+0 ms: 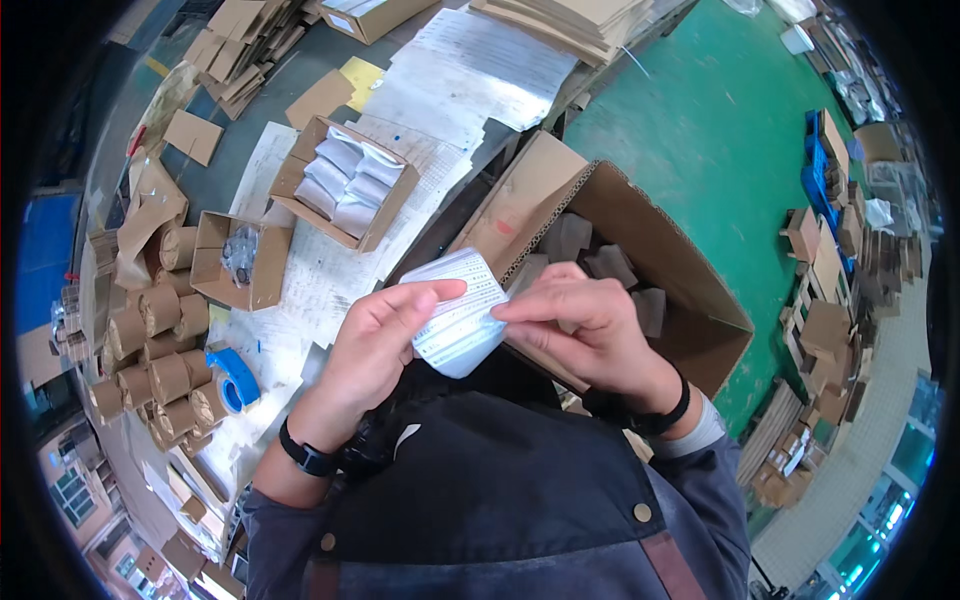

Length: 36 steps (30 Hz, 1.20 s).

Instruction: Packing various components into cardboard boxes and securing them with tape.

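That white label sheet (460,318), pinched between left hand (375,335) and right hand (590,320) over the open carton (690,290), looks light, floppy, best gripped by its edges.

Green floor (720,130), paper-strewn table (250,150), windows (880,520) low right

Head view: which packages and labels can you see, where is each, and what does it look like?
White printed paper label: held between left hand and right hand, curled.
Large open brown cardboard box: behind the hands, grey pieces inside.
Small open brown carton: upper left, white packets inside.
Small brown carton: left, dark item inside.
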Tool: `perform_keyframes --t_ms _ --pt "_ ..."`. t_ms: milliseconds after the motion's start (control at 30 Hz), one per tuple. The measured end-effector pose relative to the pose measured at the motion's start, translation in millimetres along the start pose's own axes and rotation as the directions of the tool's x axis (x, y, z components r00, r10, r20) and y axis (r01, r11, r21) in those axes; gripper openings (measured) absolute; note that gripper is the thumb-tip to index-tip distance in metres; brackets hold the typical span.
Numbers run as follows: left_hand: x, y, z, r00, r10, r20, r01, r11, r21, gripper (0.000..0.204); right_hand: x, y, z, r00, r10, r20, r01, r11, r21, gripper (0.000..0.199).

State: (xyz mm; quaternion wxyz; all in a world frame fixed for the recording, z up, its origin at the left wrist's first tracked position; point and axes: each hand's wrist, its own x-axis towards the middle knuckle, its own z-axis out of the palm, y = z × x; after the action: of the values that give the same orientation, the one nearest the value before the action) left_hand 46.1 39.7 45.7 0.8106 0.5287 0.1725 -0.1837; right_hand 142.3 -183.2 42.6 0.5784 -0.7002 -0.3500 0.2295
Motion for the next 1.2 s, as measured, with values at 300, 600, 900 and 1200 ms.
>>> perform_keyframes --t_ms 300,600,900,1200 --pt "12 -9 -13 0.972 0.105 -0.209 -0.148 0.968 -0.203 0.046 -40 116 -56 0.84 0.516 0.168 -0.542 0.815 0.204 0.006" --pt "11 -15 -19 0.935 0.219 -0.278 -0.269 0.951 -0.153 0.044 -102 227 -20 0.94 0.268 -0.213 -0.341 0.683 -0.646 0.034" --pt "11 -17 -17 0.966 0.163 -0.201 -0.212 0.944 -0.252 0.04 -92 216 -1 0.853 0.52 0.041 -0.238 0.456 -0.857 0.054" --pt "6 -21 -21 0.963 0.147 -0.227 -0.207 0.941 -0.269 0.037 -89 235 -8 0.754 0.634 0.172 -0.333 0.594 -0.732 0.046"
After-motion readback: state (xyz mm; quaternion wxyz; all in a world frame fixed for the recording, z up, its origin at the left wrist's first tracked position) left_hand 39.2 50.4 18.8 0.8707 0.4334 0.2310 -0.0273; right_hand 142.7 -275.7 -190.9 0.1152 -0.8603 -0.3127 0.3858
